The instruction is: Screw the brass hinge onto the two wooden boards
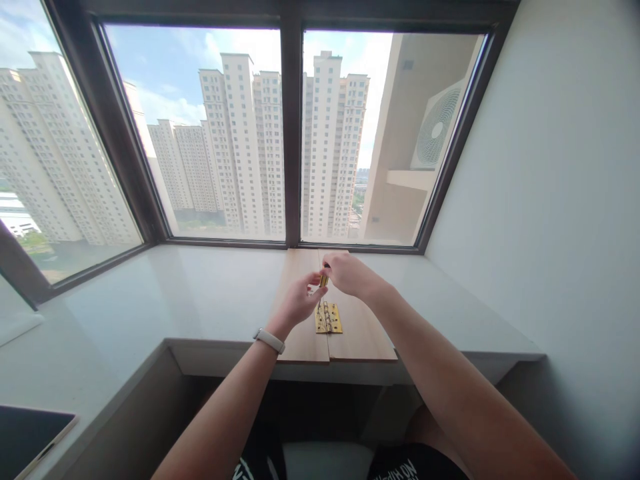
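"What is at the far left?"

"A dark-screened device, partly cut off by the view's edge. Right of it, the pale sill runs under the window."

"And the person's left hand?"

"It comes in above a light-coloured wristband, reaching over the left board. Its thumb and fingers pinch the yellow part of a screwdriver, which points downward."

"Onto what?"

"Toward the left leaf of a brass-coloured hinge. That lies open and flat near the boards' front end, its knuckle along the seam between them. Whether the tip sits in a screw, one cannot tell."

"The right hand?"

"Just beyond the hinge, fingers curled around the dark top end of the same tool, close beside the left fingertips. Its forearm crosses over the right board."

"Farther right?"

"Behind the glass, an outdoor fan unit on a ledge; then, indoors, a plain pale wall."
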Tool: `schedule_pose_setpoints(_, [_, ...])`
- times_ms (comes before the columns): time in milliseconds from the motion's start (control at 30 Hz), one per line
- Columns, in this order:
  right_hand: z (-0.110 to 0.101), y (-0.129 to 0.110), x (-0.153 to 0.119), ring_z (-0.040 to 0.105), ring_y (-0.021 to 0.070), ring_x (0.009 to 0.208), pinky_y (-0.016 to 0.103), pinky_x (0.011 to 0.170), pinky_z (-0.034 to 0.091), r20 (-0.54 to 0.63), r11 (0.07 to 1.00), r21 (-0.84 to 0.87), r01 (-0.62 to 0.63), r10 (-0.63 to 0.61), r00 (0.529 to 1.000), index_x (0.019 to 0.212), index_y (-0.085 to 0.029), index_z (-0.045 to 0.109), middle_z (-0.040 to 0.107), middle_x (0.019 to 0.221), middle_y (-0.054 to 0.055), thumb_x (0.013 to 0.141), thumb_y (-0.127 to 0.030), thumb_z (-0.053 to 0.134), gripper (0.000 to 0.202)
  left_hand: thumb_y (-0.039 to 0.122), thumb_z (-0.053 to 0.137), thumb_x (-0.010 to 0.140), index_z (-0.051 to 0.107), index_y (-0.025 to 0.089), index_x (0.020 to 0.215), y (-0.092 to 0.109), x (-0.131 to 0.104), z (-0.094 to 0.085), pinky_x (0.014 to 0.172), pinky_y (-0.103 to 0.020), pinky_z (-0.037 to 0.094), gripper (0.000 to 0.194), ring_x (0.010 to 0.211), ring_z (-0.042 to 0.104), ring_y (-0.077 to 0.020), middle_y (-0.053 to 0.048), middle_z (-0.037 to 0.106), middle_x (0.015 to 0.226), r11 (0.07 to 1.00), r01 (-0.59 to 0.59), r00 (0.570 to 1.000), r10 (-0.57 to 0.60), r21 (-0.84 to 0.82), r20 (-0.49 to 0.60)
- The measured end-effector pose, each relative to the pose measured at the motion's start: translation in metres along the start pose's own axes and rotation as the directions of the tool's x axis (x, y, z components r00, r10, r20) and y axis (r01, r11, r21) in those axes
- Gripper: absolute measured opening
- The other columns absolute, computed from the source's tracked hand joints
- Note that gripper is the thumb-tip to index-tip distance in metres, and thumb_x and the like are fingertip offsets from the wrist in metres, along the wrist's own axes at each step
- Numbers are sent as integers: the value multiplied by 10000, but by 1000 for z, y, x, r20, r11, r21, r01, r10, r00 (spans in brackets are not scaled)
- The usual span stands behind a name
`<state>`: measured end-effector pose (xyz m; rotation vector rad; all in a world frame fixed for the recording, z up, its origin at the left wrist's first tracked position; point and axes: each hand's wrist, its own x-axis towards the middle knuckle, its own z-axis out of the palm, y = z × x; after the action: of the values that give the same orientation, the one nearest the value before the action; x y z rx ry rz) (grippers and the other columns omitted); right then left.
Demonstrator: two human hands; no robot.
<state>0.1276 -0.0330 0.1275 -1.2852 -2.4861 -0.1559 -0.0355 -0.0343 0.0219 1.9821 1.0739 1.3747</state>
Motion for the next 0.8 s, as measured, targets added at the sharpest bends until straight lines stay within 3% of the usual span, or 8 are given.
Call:
schedule_pose_setpoints(167, [0,-5,-1,652,225,837,289,687,411,-29,993,-105,-60,57,998,834,-175,673,704,866,111,1001,-489,435,427,361,693,843,646,228,1104,6,-2,2,806,-368,547,297,933,680,-216,-68,716,1008,998,16,998,-12,57,-67])
schedule_pose_setpoints(400, [9,-10,3,671,250,796,317,690,423,-69,951,-233,-206,195,978,804,-166,720,706,807,132,1009,-506,357,537,400,685,843,649,200,902,11,3,12,703,-319,520,211,780,659,-187,-42,703,847,991,-3,983,27,131,-181])
schedule_pose_setpoints(500, [10,-11,2,665,250,783,324,691,419,-86,950,-211,-229,216,973,782,-170,710,694,787,130,1005,-531,351,555,387,649,873,658,205,920,10,4,14,695,-307,510,188,765,649,-181,-40,702,834,990,-22,982,47,137,-182])
schedule_pose_setpoints(600, [5,-7,-1,648,232,787,308,679,410,-66,979,-97,-177,171,983,840,-189,684,697,818,100,970,-560,441,462,361,630,889,668,222,990,8,5,11,696,-299,504,176,783,650,-180,-31,708,850,991,-24,988,43,129,-149])
schedule_pose_setpoints(733, [-3,1,-3,636,190,890,259,704,409,-14,990,142,-22,24,1000,1087,-235,640,715,995,55,923,-340,588,201,330,614,899,683,226,1001,4,6,4,726,-301,513,162,832,660,-187,-34,720,877,994,-14,997,23,112,-76])
schedule_pose_setpoints(800, [-5,5,-2,630,168,873,247,710,405,14,982,188,10,-13,1000,1067,-233,647,717,990,45,918,-228,561,172,312,605,904,689,225,1033,1,6,1,761,-311,520,177,872,667,-195,-42,730,916,996,-13,999,17,94,-45])
